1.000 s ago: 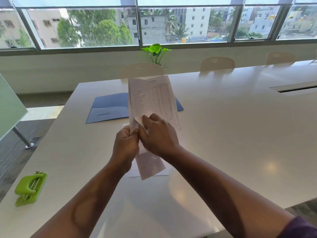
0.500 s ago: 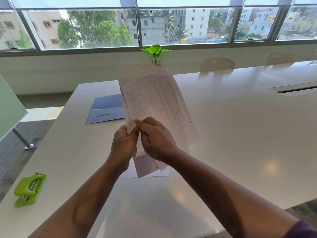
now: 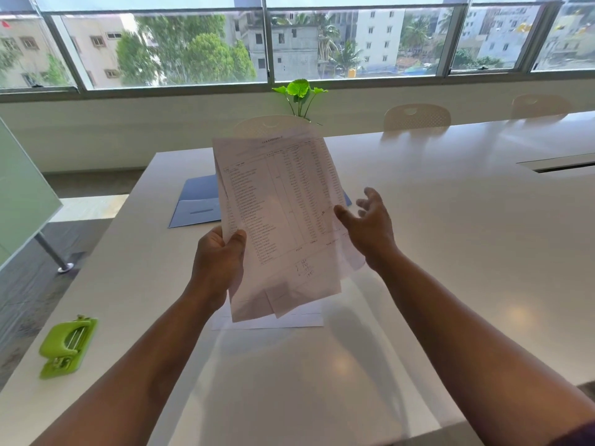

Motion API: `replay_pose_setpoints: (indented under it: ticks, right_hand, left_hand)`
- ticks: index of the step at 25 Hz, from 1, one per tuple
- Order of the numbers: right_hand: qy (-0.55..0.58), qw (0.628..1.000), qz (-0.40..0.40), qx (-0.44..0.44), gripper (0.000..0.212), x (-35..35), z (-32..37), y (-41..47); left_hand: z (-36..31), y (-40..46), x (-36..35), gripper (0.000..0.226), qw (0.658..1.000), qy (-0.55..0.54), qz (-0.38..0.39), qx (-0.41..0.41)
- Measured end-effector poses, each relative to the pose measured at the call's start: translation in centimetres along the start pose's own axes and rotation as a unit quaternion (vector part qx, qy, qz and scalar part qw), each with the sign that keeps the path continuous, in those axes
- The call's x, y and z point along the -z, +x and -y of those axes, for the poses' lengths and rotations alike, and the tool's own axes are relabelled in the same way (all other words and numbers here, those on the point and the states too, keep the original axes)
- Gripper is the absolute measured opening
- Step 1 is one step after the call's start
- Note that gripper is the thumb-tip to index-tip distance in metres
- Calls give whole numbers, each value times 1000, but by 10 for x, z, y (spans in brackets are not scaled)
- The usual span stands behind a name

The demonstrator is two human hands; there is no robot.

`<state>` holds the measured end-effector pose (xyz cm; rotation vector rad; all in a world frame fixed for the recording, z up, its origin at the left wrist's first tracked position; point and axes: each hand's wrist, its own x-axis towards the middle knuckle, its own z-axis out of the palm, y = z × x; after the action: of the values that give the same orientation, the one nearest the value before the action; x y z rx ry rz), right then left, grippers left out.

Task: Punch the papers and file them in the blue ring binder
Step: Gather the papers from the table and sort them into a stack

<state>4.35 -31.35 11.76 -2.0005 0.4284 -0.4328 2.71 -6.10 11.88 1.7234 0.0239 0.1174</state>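
Papers [image 3: 283, 220] (printed tables) are held upright above the bench [image 3: 450, 220], pinched by the left hand [image 3: 219, 262]; right hand [image 3: 370, 226] beside them, fingers [image 3: 367, 196] spread wide.

A long white glossy table [image 3: 450, 239] is carrying three things — a blue folder [image 3: 198, 201] lying open toward the far end, a green hole punch [image 3: 67, 347] sitting near the left edge, and a white sheet [image 3: 302, 318] lying flat in the middle, between the two.
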Motion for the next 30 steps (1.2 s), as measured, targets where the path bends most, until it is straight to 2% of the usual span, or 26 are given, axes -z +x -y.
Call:
replay_pose_setpoints:
  ticks: [2, 4, 5, 9, 12, 17, 22, 27, 30]
  right_hand:
    - [106, 994, 27, -17, 61, 0, -5, 0]
    - [184, 981, 45, -28, 23, 1, -9, -1]
    - [212, 975, 59, -30, 12, 3, -10, -3]
    - [250, 961, 111, -50, 19, -1, -12, -8]
    - [252, 956, 138, -54, 16, -9, -14, -14]
    - [306, 937, 169, -6, 31, -7, -10, -16]
    - [319, 931, 167, 63, 26, -3, 3, -10]
    - [250, 952, 172, 35, 31, -10, -8, -19]
    - [237, 953, 186, 37, 33, -14, -9, -20]
  left_hand:
    - [-1, 2, 0, 17, 1000, -13, 0, 0]
    - [-1, 2, 1, 18, 1000, -31, 2, 3]
    - [-2, 3, 1, 18, 999, -41, 4, 5]
    - [4, 5, 0, 14, 997, -73, 0, 13]
    - [12, 5, -3, 11, 999, -48, 4, 7]
    - [15, 9, 1, 15, 999, -20, 41, -17]
    - [8, 18, 6, 18, 995, -51, 26, -86]
    - [24, 18, 4, 23, 996, -34, 52, -71]
    - [25, 16, 3, 24, 994, -16, 53, -91]
